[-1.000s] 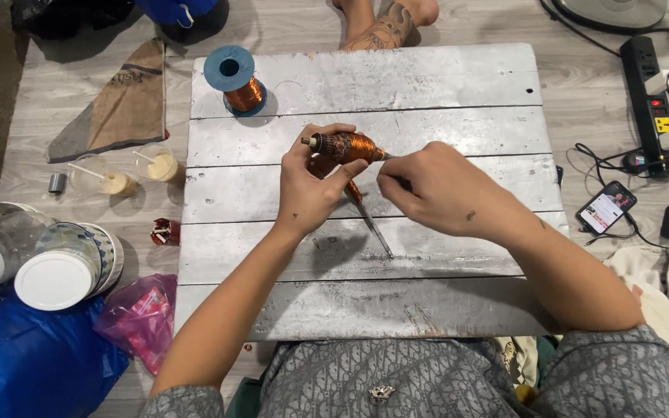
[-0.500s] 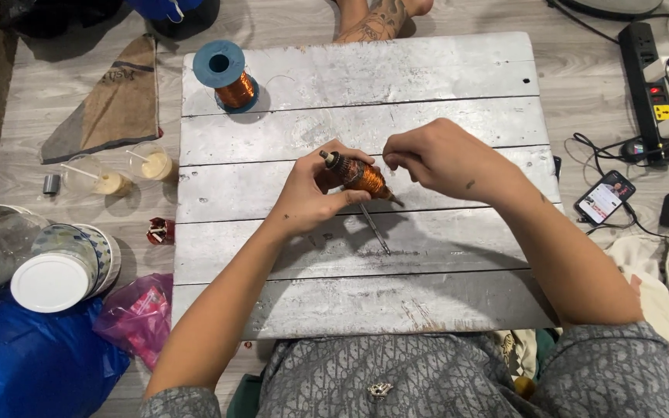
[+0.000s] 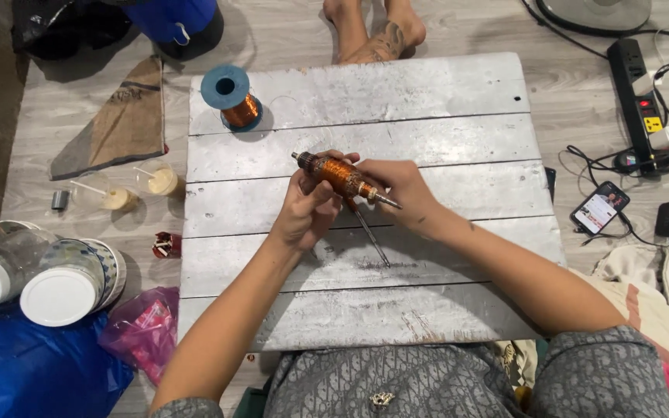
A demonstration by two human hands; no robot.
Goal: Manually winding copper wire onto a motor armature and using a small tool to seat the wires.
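Indoors, both hands, left and right, pinching copper-wound rotor over whitewashed plank board; left, lidded tubs, contents hidden, on grey floor.

Copper-wound rotor: middle partly hidden under both hands' fingers. Thin rod: upper end hidden beneath right hand. Phone screen, right of hands: too small to tell.

Both hands hold a copper-wound rotor on a metal shaft tilted above a whitewashed wooden plank board; left hand grips under it, right hand at the shaft's lower end. A thin metal rod slants down to the board below. Blue spool of copper wire stands at the board's far left corner. White-lidded jars on the floor left, black phone and power strip right
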